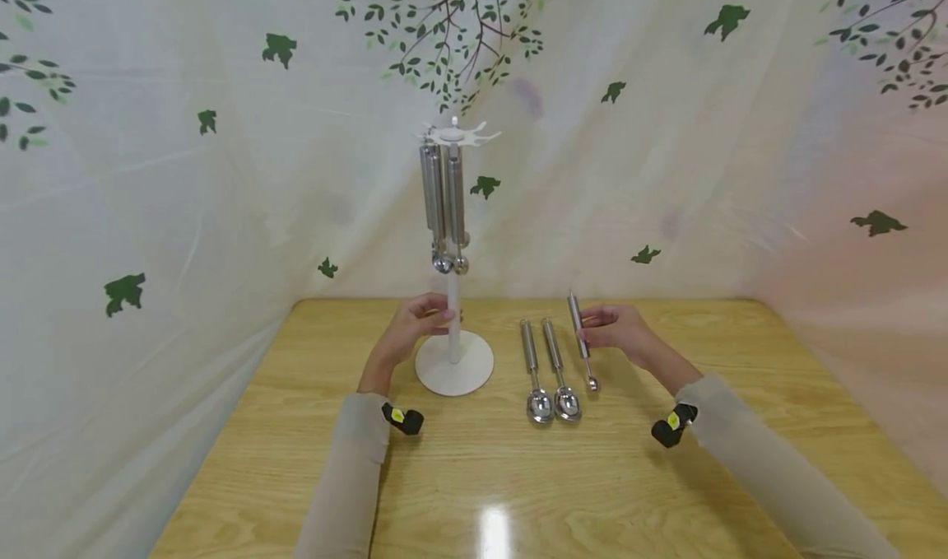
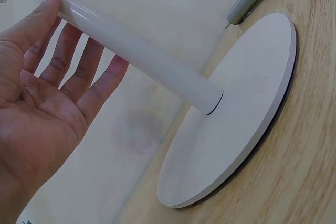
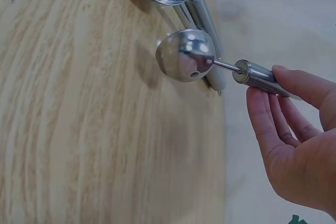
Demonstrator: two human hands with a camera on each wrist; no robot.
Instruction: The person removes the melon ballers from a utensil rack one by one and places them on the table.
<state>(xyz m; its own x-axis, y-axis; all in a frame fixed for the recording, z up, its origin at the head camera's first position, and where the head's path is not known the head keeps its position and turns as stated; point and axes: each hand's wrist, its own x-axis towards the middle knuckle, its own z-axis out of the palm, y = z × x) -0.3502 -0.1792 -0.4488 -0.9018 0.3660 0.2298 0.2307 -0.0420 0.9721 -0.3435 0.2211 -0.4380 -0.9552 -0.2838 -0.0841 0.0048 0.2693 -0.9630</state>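
My left hand (image 1: 406, 327) holds the white pole of a utensil stand (image 1: 454, 287), thumb on one side and fingers on the other, above the round base (image 2: 210, 145). Several steel-handled utensils (image 1: 455, 205) with small rounded heads hang from the left and front of its white hook ring (image 1: 452, 136). Between thumb and fingertips, my right hand (image 1: 620, 334) pinches the steel handle of a melon baller (image 1: 577, 322). Its round scoop (image 3: 186, 56), with a small hole, points down toward me, over the table in the right wrist view.
Two steel spoons (image 1: 539, 407) lie side by side between the stand and my right hand, bowls toward me. The wooden table (image 1: 474, 477) ends at a pale cloth backdrop (image 1: 355, 172) printed with leaves. Hooks on the ring's right side carry nothing.
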